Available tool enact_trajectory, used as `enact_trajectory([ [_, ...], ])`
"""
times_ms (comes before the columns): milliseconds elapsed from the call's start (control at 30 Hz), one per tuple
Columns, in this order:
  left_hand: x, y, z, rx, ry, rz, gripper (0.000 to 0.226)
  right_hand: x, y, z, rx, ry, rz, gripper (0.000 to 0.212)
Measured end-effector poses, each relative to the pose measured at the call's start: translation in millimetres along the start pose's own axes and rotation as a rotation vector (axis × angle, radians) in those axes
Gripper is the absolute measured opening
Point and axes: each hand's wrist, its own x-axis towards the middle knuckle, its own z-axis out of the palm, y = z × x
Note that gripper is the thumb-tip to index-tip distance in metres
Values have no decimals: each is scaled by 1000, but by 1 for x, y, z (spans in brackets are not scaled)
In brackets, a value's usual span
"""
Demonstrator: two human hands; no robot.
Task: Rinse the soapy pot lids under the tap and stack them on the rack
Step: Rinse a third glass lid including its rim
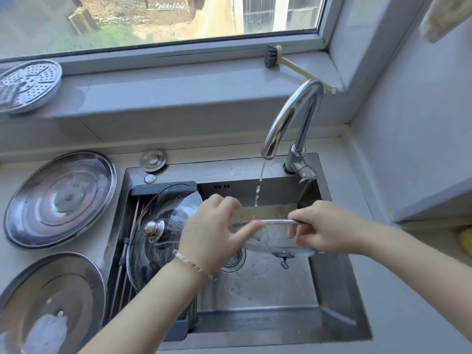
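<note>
A small glass pot lid (274, 237) with a metal rim is held tilted over the steel sink (337, 284), just below the thin stream from the tap (291, 118). My left hand (214, 233) grips its left rim and my right hand (324, 226) grips its right rim. A larger glass lid (163, 221) with a metal knob leans on the rack (127, 251) at the sink's left side. Two steel lids lie on the counter at left, one (60, 200) behind and one (48, 305) in front with soap foam on it.
A perforated steamer plate (26, 85) and a dish brush (274, 57) rest on the windowsill. The sink drain (233, 260) lies under the held lid. A yellow sponge (466, 242) shows at the right edge. The wall corner stands close on the right.
</note>
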Motion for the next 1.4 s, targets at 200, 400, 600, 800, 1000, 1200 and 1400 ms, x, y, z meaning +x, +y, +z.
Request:
enact_trajectory([
  [200, -12, 0, 34, -663, -154, 9, 21, 16, -18, -36, -25, -203, -72, 20],
  [400, -9, -2, 35, -874, 109, -251, 32, 49, 6, -17, 267, 237, -28, 28],
  [600, 4, -12, 27, -1142, 326, -648, 34, 87, 46, 32, 845, 493, 869, 43],
  [800, 6, -12, 18, -1243, 345, -691, 34, 120, 66, 27, 951, 444, 1066, 26],
  [1000, 12, -7, 16, -1318, 319, -725, 36, 120, 82, 32, 794, 356, 982, 37],
  [1200, 15, -3, 18, -1319, 309, -735, 38, 121, 85, 37, 799, 409, 1018, 36],
  [1400, 16, 0, 18, -1309, 305, -733, 37, 120, 80, 43, 602, 462, 1056, 54],
])
